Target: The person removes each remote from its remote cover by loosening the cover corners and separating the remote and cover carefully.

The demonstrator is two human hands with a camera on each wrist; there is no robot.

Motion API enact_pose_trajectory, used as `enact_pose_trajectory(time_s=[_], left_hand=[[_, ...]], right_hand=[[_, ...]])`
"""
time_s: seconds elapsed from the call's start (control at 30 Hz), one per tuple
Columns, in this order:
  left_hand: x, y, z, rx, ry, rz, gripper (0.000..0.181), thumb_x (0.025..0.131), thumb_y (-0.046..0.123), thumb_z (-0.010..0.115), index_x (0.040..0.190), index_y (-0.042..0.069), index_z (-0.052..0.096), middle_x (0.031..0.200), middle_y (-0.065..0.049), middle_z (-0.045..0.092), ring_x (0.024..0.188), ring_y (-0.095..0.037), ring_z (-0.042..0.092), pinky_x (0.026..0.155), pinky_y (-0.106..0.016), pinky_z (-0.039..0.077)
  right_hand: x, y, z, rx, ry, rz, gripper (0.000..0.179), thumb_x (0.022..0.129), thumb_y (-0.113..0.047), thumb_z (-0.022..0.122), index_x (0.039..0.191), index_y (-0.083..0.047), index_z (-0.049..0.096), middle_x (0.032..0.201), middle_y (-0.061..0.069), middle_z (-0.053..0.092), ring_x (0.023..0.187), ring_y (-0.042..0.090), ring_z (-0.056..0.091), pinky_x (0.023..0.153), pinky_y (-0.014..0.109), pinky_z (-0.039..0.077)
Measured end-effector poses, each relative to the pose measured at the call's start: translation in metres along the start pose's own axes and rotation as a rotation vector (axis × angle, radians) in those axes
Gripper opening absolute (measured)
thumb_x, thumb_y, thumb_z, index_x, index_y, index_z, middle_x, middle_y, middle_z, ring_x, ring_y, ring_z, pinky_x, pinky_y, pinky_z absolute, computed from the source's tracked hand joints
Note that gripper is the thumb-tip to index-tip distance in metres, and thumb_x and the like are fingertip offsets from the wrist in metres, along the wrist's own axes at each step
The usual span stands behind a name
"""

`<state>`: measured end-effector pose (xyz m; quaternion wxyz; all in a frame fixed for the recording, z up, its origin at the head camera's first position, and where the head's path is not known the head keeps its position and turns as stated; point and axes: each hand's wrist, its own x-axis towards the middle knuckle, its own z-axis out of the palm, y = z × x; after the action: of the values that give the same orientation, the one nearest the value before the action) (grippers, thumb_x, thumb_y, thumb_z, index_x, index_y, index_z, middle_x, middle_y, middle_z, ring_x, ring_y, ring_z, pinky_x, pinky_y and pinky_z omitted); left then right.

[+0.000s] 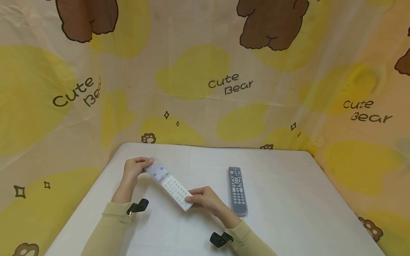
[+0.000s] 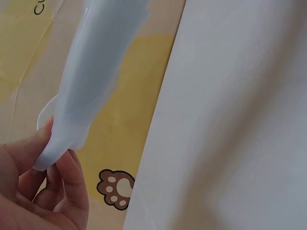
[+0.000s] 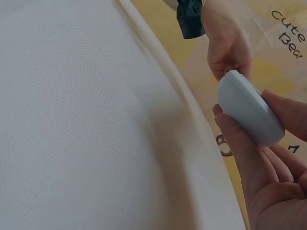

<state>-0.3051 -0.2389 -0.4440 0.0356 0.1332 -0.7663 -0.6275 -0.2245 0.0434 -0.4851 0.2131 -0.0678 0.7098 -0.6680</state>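
Standing by, taking twelve o'clock as straight away from the person. White remote (image 1: 175, 189) held up off the table (image 1: 282, 202), button face upward, slanting from about ten-thirty down to four-thirty. It lies between the two hands, one at each end, the hands well apart from each other.

Translucent cover (image 1: 157, 169) over the remote's ten-thirty part, a few buttons showing bluish through it; the four-thirty part is bare white.

Left hand (image 1: 132, 170), at the ten-thirty end: thumb and fingers pinch the cover's tip. From the left wrist, that tip is loose and flared, pinched just past the remote's body.

Right hand (image 1: 206, 200), at the four-thirty end: clamped on the bare remote, thumb on the button side, fingers behind. The right wrist view shows the remote's rounded end between thumb and fingers, left hand beyond it.

Grey remote (image 1: 237, 190) flat on the table, at three o'clock from the white one and near the right hand, untouched; its length runs nearly twelve to six, buttons up.

Black devices on both cuffs: left one (image 1: 138, 206), right one (image 1: 221, 239). Patterned cloth (image 1: 192, 78), lettered "cute Bear", hangs at twelve o'clock, beyond the table.
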Motion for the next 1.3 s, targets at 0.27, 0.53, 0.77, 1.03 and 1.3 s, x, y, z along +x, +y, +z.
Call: enact_pose_trajectory(time_s=[0.27, 0.53, 0.77, 1.03, 1.3], left_hand=[[0.001, -0.002, -0.0041, -0.035, -0.001, 0.011, 0.03, 0.083, 0.019, 0.073, 0.103, -0.003, 0.069, 0.077, 0.012, 0.06, 0.066, -0.003, 0.058, 0.063, -0.017, 0.051], [0.0005, -0.0025, -0.0054, -0.029, 0.007, -0.003, 0.034, 0.084, 0.019, 0.072, 0.108, -0.005, 0.066, 0.078, 0.012, 0.06, 0.066, -0.003, 0.058, 0.063, -0.017, 0.051], [-0.0002, -0.0024, -0.0045, -0.026, 0.011, -0.008, 0.035, 0.085, 0.02, 0.071, 0.109, -0.005, 0.065, 0.081, 0.011, 0.06, 0.068, -0.004, 0.058, 0.064, -0.017, 0.05], [-0.0007, -0.0024, -0.0046, -0.041, 0.016, -0.006, 0.027, 0.084, 0.018, 0.072, 0.103, -0.002, 0.068, 0.078, 0.012, 0.06, 0.066, -0.004, 0.058, 0.063, -0.017, 0.051], [-0.0011, -0.0006, -0.0063, -0.062, 0.006, 0.004, 0.034, 0.083, 0.017, 0.073, 0.107, -0.007, 0.066, 0.076, 0.014, 0.06, 0.065, -0.002, 0.058, 0.062, -0.016, 0.052]], right_hand=[[-0.0006, -0.0006, 0.0009, 0.004, -0.007, -0.001, 0.033, 0.08, -0.01, 0.073, 0.109, 0.005, 0.067, 0.101, 0.013, 0.071, 0.086, 0.018, 0.069, 0.078, 0.033, 0.057], [-0.0025, 0.0013, 0.0006, 0.016, -0.02, -0.005, 0.033, 0.08, -0.01, 0.073, 0.109, 0.006, 0.067, 0.101, 0.014, 0.071, 0.085, 0.018, 0.069, 0.076, 0.032, 0.058], [-0.0038, 0.0033, -0.0018, 0.017, -0.026, -0.011, 0.033, 0.081, -0.01, 0.073, 0.109, 0.006, 0.067, 0.101, 0.014, 0.071, 0.085, 0.017, 0.069, 0.075, 0.031, 0.058], [-0.006, 0.0041, -0.0033, 0.028, -0.027, -0.005, 0.032, 0.081, -0.009, 0.072, 0.109, 0.006, 0.067, 0.102, 0.014, 0.071, 0.085, 0.018, 0.069, 0.075, 0.032, 0.058], [-0.0084, 0.0048, -0.0048, 0.027, -0.025, -0.001, 0.032, 0.081, -0.009, 0.072, 0.109, 0.006, 0.067, 0.101, 0.014, 0.071, 0.084, 0.017, 0.069, 0.075, 0.031, 0.058]])
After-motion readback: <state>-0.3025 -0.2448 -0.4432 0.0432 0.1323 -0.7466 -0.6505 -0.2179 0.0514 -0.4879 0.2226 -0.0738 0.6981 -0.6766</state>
